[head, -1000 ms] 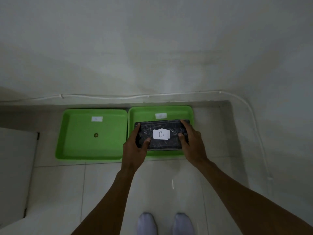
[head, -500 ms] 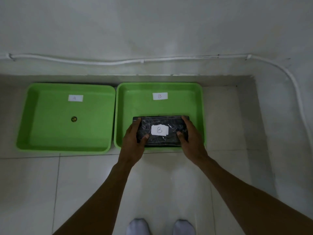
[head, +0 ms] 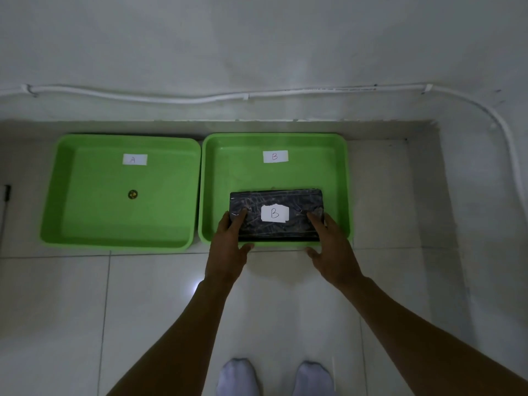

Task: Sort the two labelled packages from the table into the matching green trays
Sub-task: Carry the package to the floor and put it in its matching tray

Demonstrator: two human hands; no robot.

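Two green trays stand side by side on the tiled floor against the wall. The left tray (head: 85, 230) carries a white label "A" and a small round dark thing at its middle. The right tray (head: 217, 178) carries a label "B". A black wrapped package (head: 274, 201) with a white "B" label lies low in the near half of the right tray. My left hand (head: 228, 247) grips its left end and my right hand (head: 331, 250) grips its right end, thumbs under the near edge. The second package is not in view.
A white cable (head: 171, 97) runs along the wall above the trays and bends down at the right. White floor tiles (head: 143, 310) lie in front of the trays. My two white-socked feet (head: 274, 378) show at the bottom edge.
The view has come closer and lower over the trays. The package has sunk deeper into the B tray, and my hands have slid back towards its near corners.
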